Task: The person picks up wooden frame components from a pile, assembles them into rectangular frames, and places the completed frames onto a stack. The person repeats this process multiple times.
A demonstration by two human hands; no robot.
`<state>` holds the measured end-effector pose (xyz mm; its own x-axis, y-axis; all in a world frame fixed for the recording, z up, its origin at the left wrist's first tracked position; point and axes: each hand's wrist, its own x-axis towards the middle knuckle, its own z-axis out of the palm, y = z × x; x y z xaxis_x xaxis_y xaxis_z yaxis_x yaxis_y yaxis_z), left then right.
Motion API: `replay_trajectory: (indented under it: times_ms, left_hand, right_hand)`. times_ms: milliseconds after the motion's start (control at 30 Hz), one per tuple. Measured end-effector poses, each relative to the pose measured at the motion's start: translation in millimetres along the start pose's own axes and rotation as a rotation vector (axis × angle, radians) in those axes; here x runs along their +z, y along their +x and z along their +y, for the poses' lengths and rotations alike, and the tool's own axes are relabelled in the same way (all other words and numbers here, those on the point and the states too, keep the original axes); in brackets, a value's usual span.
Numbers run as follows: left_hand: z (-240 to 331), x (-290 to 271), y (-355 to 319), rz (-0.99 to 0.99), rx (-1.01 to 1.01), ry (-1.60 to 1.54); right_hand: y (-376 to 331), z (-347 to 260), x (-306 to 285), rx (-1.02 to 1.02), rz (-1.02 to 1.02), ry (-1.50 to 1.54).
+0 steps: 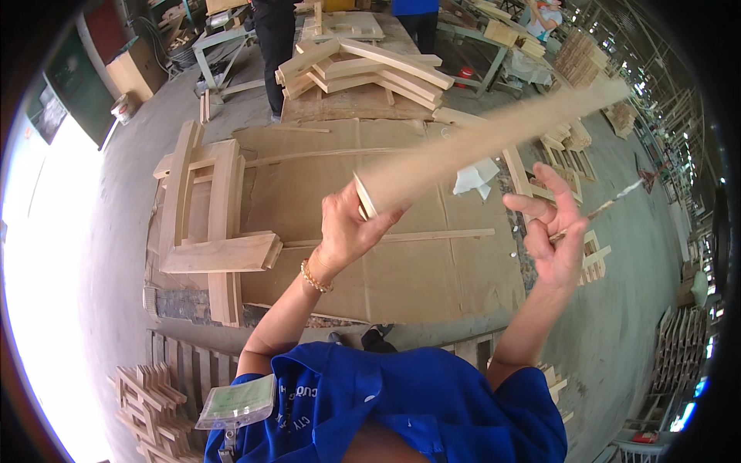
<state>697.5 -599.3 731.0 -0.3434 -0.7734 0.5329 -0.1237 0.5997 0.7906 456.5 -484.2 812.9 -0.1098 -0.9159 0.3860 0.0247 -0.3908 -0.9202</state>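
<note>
My left hand [351, 231] is closed round the near end of a pale wooden board [478, 147]. The board is held up over the table, slanting to the far right, and its far end is blurred. My right hand [557, 235] is to the right of the board, apart from it. Two of its fingers stretch out while the others curl round a thin stick [606, 204] with a whitish tip, perhaps a brush. On the left of the cardboard-covered table [347, 282] several jointed wooden frame pieces [220, 255] lie stacked.
Angled wooden pieces [370, 69] are piled at the table's far end. A crumpled white sheet [475, 177] and thin wooden strips [432, 235] lie on the cardboard. More wooden parts [150, 409] are stacked at lower left. People [274, 46] stand beyond the table.
</note>
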Motion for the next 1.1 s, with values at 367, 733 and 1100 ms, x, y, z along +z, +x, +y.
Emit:
replay_trajectory:
  times_ms: [367, 733, 1100]
  left_hand:
    - [-37.9, 10.1, -16.9, 0.009, -0.510, -0.894]
    - [-32.9, -1.8, -32.5, -0.004, -0.590, -0.873]
    - [-55.1, 2.8, -42.7, 0.060, -0.641, -0.891]
  right_hand:
    - [10.3, 39.0, 34.4, -0.268, -0.091, -0.689]
    - [42.1, 89.6, 88.6, -0.491, -0.067, -1.110]
    - [-26.3, 110.7, 39.6, -0.284, 0.002, -1.181]
